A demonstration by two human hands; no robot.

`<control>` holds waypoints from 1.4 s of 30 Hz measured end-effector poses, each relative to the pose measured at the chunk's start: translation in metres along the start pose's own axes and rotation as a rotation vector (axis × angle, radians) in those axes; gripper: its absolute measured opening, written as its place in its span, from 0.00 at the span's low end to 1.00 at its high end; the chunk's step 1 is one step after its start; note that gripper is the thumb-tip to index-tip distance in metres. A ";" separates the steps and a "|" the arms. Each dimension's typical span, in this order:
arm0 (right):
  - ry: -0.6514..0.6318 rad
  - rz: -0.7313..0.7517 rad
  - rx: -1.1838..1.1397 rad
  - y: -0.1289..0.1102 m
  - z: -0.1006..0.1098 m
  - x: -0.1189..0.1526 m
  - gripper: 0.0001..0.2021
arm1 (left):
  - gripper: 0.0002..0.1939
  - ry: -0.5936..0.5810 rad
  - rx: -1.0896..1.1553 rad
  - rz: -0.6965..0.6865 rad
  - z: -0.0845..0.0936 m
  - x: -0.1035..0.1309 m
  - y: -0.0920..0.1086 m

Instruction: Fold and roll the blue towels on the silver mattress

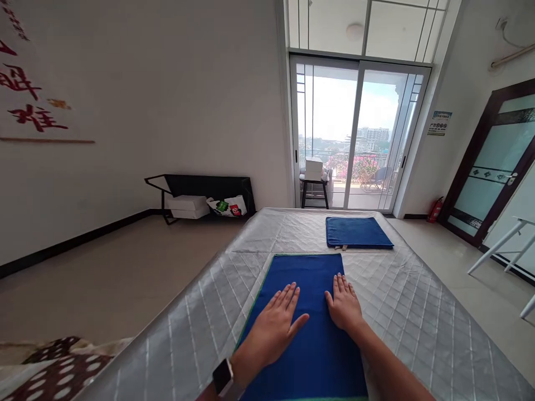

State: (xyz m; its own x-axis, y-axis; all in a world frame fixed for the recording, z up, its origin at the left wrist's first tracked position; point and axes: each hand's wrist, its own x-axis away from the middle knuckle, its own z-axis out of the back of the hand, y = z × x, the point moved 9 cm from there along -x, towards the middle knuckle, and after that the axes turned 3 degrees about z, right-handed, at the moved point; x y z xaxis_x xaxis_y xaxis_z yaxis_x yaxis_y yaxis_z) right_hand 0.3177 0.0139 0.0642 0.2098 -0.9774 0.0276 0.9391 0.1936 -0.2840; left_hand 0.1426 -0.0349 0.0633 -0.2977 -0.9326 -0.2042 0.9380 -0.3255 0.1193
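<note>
A blue cloth [309, 278] with a green edge lies spread flat on the silver quilted mattress [209, 301]. My left hand [276, 326] rests palm down on the cloth, left of its middle, fingers stretched out and thumb apart; a watch [223, 377] is on that wrist. Palm down at the cloth's right edge is my right hand [343, 303], its fingers also straight. Neither hand grips anything. Beyond the cloth, toward the far end, a folded dark blue cloth [358, 231] lies with small pale tags at its near edge.
Against the left wall, a black bench-like frame [209, 184] holds white boxes [188, 206] and a printed bag [229, 206]. A stool [315, 186] stands by the glass sliding door [355, 133]. On the right are a fire extinguisher [435, 210] and a white stool [507, 245].
</note>
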 end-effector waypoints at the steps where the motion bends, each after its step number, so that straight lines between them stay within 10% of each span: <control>1: -0.005 0.009 0.008 -0.001 0.000 0.000 0.33 | 0.35 -0.009 0.014 -0.059 -0.001 -0.018 0.027; 6: -0.026 0.075 0.043 -0.003 -0.005 -0.001 0.31 | 0.36 -0.057 0.074 -0.118 -0.026 -0.079 0.091; 18: -0.039 -0.015 0.047 -0.002 0.000 -0.001 0.31 | 0.43 0.005 -0.028 0.301 -0.033 -0.046 -0.104; 29: -0.057 -0.023 0.111 0.004 0.007 -0.005 0.31 | 0.46 -0.013 -0.028 0.330 -0.030 -0.045 -0.100; 42: -0.014 -0.033 0.024 0.009 0.017 -0.092 0.33 | 0.45 0.008 -0.065 0.322 -0.038 -0.042 -0.103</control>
State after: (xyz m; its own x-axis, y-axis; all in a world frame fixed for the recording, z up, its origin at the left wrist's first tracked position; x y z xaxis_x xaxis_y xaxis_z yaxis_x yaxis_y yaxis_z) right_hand 0.3117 0.1068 0.0750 0.1822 -0.9820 0.0500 0.9519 0.1635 -0.2593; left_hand 0.0654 0.0435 0.0230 0.0172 -0.9846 -0.1737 0.9932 -0.0032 0.1167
